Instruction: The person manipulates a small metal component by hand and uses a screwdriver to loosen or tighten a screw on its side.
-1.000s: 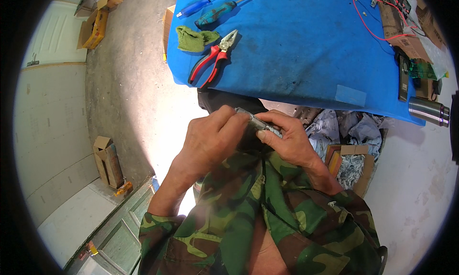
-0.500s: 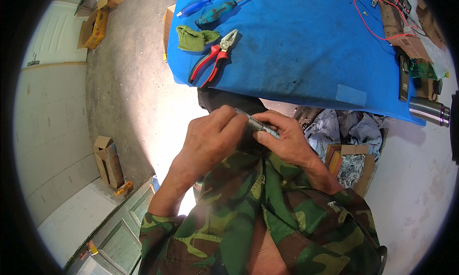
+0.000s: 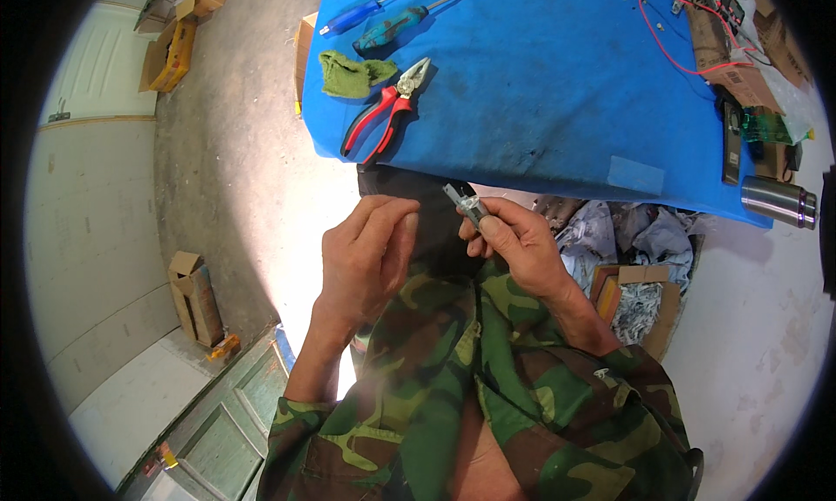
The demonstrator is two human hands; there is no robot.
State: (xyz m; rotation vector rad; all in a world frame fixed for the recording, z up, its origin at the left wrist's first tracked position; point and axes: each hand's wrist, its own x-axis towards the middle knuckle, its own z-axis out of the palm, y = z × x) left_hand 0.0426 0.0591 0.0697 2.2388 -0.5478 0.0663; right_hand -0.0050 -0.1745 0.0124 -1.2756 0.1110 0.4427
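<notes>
Right hand (image 3: 525, 247) pinches a metal piece (image 3: 471, 205), long axis toward half past ten; left hand (image 3: 364, 247) curled, contents unclear; pliers (image 3: 404, 92) toward eleven.

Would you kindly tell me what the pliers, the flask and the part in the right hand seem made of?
Pliers: glinting, probably steel head; red and black handles, likely plastic or rubber, being duller.
Flask: smooth, shiny metal, likely steel, given streaked reflections.
Part: probably grey metal, given bright highlights.

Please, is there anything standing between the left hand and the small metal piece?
Nothing visible does: in this view, only an open gap separates the left hand from the small metal piece, which the right hand holds.
</notes>
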